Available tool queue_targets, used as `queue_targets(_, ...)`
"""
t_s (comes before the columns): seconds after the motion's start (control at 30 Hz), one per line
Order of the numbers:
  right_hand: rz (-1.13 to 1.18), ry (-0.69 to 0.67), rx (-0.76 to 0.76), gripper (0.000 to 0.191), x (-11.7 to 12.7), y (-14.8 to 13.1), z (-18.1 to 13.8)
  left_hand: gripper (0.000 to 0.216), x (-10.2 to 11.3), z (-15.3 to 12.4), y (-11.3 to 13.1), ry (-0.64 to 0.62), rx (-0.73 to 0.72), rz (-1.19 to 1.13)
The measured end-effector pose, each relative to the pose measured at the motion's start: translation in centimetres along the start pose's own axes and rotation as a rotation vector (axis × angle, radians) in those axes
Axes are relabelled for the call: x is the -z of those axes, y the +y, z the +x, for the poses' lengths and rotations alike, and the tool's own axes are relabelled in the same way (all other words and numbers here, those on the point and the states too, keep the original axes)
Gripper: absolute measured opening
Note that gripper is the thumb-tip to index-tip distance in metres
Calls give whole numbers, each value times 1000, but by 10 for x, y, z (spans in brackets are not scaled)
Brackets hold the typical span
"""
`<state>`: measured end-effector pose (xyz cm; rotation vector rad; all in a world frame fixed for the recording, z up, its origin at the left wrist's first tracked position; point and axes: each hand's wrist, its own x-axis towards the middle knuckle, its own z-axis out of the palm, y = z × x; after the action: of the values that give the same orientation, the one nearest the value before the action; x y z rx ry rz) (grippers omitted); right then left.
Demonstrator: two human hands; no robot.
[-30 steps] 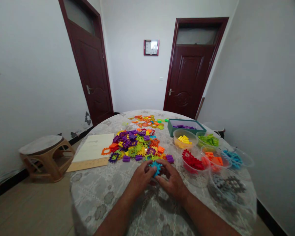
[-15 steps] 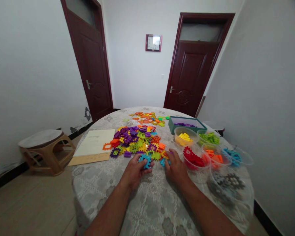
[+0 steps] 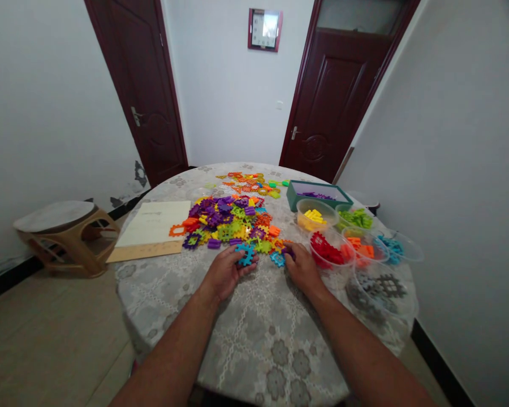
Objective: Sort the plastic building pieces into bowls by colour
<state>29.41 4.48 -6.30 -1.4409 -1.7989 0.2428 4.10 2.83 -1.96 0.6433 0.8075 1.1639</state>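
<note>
My left hand (image 3: pixel 224 274) is closed on a blue gear-shaped plastic piece (image 3: pixel 246 255), held between thumb and fingers just off the near edge of a mixed pile of toothed toy pieces (image 3: pixel 227 219). To its right, my right hand (image 3: pixel 304 270) has its fingers curled round a small purple piece (image 3: pixel 288 253), partly hidden by the fingers. Beside those fingertips, another blue toothed piece (image 3: pixel 277 259) lies on the tablecloth. The pile mixes purple, green, yellow, orange and red pieces.
Clear tubs stand at the right: yellow pieces (image 3: pixel 314 217), red (image 3: pixel 326 249), green (image 3: pixel 357 217), orange (image 3: pixel 359 247), blue (image 3: pixel 391 249) and grey (image 3: pixel 388 285). Behind them is a green box (image 3: pixel 294 199) with purple pieces. Paper (image 3: pixel 152 223) lies left; a stool (image 3: pixel 63 237) stands beside the table.
My view has tilted down, so everything sits higher. The right-hand fingers have drawn in round a purple piece. My left hand still holds the blue gear-shaped piece.
</note>
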Motion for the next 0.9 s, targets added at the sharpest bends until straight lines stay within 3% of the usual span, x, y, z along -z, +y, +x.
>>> queue_targets(0.17, -112, 57, -37, 45, -3, -2, -4, 15, 1, 4, 0, 58, 12, -59)
queue_targets(0.37, -160, -38, -116, 55, -2, -6, -5, 18, 1, 5, -1, 72, 7, -61)
queue_targets(0.7, 117, 21, -105, 48, 8, -16, -3, 20, -1, 4, 0, 57, 14, -53)
queue_targets(0.9, 413, -91, -167, 48, 3, -37, -10, 23, -1, 2, 1, -10, 27, -40)
